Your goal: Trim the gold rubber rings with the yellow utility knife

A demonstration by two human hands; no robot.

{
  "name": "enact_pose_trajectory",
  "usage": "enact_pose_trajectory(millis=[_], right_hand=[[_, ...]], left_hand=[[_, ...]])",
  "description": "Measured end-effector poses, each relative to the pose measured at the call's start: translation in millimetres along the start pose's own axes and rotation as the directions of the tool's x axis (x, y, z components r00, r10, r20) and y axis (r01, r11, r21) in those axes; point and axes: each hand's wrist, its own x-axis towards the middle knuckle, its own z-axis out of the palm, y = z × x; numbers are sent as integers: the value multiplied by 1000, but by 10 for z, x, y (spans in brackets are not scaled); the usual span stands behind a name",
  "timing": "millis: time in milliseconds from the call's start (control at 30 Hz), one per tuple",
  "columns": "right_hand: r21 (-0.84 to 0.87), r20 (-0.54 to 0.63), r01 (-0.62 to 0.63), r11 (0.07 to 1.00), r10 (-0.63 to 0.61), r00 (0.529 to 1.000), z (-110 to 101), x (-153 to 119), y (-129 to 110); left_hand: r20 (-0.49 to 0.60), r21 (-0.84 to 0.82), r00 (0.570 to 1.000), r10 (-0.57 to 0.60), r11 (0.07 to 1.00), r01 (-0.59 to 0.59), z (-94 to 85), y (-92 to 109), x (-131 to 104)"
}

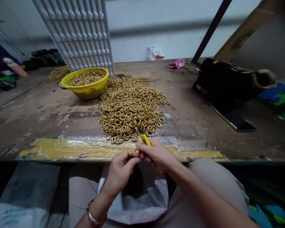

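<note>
Near the table's front edge, my left hand (123, 166) pinches a brass-coloured ring (137, 153) between thumb and fingers. My right hand (155, 153) is wrapped round a yellow cutter (145, 139), its dark blade pointing up and left over the rings; its fingers also meet the ring. A large pile of rings (130, 107) lies just beyond both hands. Behind it on the left, a yellow basin (91, 90) is filled with more rings. Below my hands, an open white sack (142, 213) sits between the knees, its inside dark.
A ribbed translucent panel (78, 34) stands behind the basin. To the right are a phone (237, 122), a black cloth item (223, 79) and a pink cloth (177, 64). Yellow tape (61, 150) runs along the table's front edge. Another white sack (21, 196) lies lower left.
</note>
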Motion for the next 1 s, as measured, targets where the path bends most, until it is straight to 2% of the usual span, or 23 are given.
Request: enact_pose_trajectory(millis=[67,133,200,267,367,567,667,733,800,867,1000], right_hand=[[-259,-86,176,950,-204,975,-9,-30,31],[-523,-106,263,811,-368,924,-6,-80,64],[-678,-73,257,689,-411,909,9,-133,88],[-760,-41,231,608,-400,916,31,-171,99],[-836,-20,203,510,-398,917,68,-190,106],[-905,-20,147,399,-385,923,89,-144,113],[-944,-130,-14,330,-334,934,-46,-76,47],[-941,-261,-168,294,-312,913,-186,-24,-5],[-932,-327,-223,286,-395,858,-302,24,-32],[-935,-321,-202,290,-456,830,-346,75,-18],[-956,-257,-157,247,-454,853,-253,192,71]], left_hand=[[37,-132,995,-97,986,101,-34,-2,20],[56,-216,988,-143,964,151,-77,-1,27],[48,-248,988,-146,957,153,-115,1,23],[38,-257,991,-128,957,133,-138,-4,12],[26,-270,995,-93,958,97,-134,-27,8],[-12,-228,999,-36,973,32,-91,-8,-2],[23,-186,998,58,981,-52,-93,93,-103],[96,-215,988,123,971,-100,-98,161,-183],[195,-305,973,119,951,-55,-96,192,-235],[258,-418,964,70,907,46,-86,174,-242],[207,-548,978,11,830,107,-78,72,-197]])
